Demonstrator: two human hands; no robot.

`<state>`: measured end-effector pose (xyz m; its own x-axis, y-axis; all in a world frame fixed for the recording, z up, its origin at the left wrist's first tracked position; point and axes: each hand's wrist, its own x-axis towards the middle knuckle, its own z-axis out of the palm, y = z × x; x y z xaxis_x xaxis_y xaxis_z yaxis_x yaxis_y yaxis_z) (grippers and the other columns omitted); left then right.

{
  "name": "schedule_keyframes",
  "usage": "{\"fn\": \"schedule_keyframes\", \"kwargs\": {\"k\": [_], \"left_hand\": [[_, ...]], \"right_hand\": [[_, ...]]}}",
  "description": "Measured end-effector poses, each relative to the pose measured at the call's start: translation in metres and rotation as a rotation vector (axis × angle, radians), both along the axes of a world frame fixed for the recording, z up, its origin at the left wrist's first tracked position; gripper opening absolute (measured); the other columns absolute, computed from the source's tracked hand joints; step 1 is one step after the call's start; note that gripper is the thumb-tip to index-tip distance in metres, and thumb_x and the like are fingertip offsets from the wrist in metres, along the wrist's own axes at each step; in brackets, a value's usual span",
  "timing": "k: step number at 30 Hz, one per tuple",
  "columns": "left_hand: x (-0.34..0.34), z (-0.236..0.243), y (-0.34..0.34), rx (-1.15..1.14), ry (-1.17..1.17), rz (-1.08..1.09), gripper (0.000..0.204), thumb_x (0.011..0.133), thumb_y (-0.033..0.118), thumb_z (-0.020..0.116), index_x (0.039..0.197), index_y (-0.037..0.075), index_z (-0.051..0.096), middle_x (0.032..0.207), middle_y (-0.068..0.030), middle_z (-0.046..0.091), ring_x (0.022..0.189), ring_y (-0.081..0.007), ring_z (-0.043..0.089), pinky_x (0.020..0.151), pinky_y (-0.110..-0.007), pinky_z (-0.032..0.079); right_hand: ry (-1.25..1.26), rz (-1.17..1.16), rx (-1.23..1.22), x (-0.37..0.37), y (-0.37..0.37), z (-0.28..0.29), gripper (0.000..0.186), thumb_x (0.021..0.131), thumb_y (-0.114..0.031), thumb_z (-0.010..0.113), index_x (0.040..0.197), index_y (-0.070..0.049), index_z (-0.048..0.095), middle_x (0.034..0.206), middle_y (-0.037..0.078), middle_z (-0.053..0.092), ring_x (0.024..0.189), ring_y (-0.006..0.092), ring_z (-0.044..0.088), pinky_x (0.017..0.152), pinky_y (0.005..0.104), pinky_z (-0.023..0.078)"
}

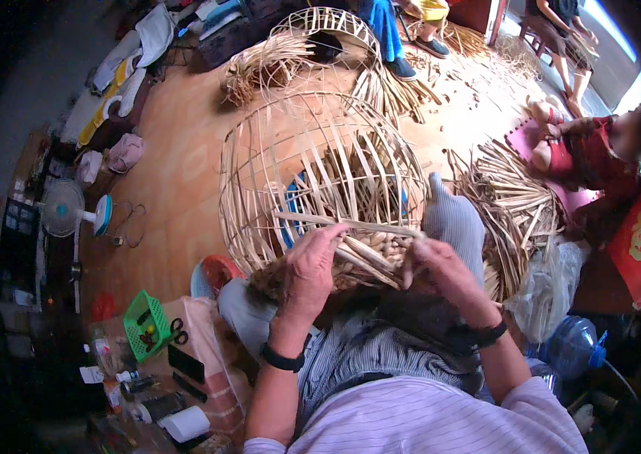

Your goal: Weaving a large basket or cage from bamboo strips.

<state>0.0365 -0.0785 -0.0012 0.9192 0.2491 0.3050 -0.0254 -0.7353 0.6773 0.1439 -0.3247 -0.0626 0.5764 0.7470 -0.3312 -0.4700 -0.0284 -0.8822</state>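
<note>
Across my lap lies an unfinished basket (pixel 338 163), an open cage of pale ribs with a thick braided part (pixel 388 246) near me. A flat, pale dried stalk (pixel 373 225) spans between my hands over that braid. My left hand (pixel 311 261) pinches it with thumb and fingers near its middle. At the stalk's right end, the fingers of my right hand (pixel 445 265) close around it beside the braid; their tips are partly hidden. Behind the ribs shows a blue-rimmed basin (pixel 288 216) with many stalks (pixel 381 163) in it.
A heap of dried stalks (pixel 517 200) lies to the right, near a seated person in red (pixel 589 147). Farther off are another basket frame (pixel 328 17) and a stalk bundle (pixel 267 64). At left stand a fan (pixel 63 208) and a green basket (pixel 143 325) beside scissors (pixel 178 331).
</note>
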Motion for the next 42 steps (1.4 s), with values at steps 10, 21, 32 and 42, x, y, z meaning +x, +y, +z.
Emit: {"fn": "schedule_keyframes", "kwargs": {"k": [10, 21, 32, 42], "left_hand": [[0.010, 0.007, 0.003, -0.237, 0.138, 0.047, 0.030, 0.095, -0.002, 0.068, 0.123, 0.005, 0.072, 0.111, -0.0132, 0.075, 0.103, -0.0252, 0.074, 0.092, -0.035, 0.057], [0.013, 0.006, 0.017, -0.096, 0.106, -0.065, 0.018, 0.094, 0.000, 0.068, 0.110, 0.003, 0.077, 0.103, -0.0157, 0.077, 0.098, -0.0314, 0.075, 0.089, -0.037, 0.058], [0.002, 0.005, 0.020, 0.004, 0.114, -0.138, 0.029, 0.093, -0.001, 0.066, 0.120, 0.006, 0.072, 0.113, -0.0179, 0.073, 0.109, -0.0375, 0.071, 0.095, -0.043, 0.057], [0.002, -0.010, 0.016, 0.056, -0.015, -0.137, 0.038, 0.082, 0.000, 0.079, 0.119, 0.003, 0.073, 0.113, -0.0158, 0.075, 0.105, -0.0350, 0.074, 0.092, -0.041, 0.059]], "right_hand": [[-0.082, -0.237, 0.574, -0.020, -0.065, -0.029, 0.054, 0.105, -0.058, 0.059, 0.103, -0.005, 0.068, 0.103, 0.015, 0.066, 0.073, 0.0176, 0.057, 0.059, 0.0284, 0.046], [-0.314, -0.245, -0.127, -0.009, -0.078, 0.013, 0.037, 0.107, -0.024, 0.064, 0.131, 0.005, 0.064, 0.115, 0.013, 0.073, 0.105, 0.0224, 0.073, 0.091, 0.0335, 0.058], [-0.777, 0.162, -0.363, -0.037, 0.023, 0.041, 0.030, 0.105, -0.027, 0.069, 0.114, 0.000, 0.059, 0.093, 0.025, 0.070, 0.081, 0.0486, 0.066, 0.070, 0.0493, 0.053], [0.079, 0.194, 0.130, -0.015, 0.023, 0.128, 0.041, 0.115, -0.037, 0.047, 0.107, 0.001, 0.062, 0.080, 0.007, 0.065, 0.064, 0.0135, 0.062, 0.056, 0.0291, 0.050]]}}
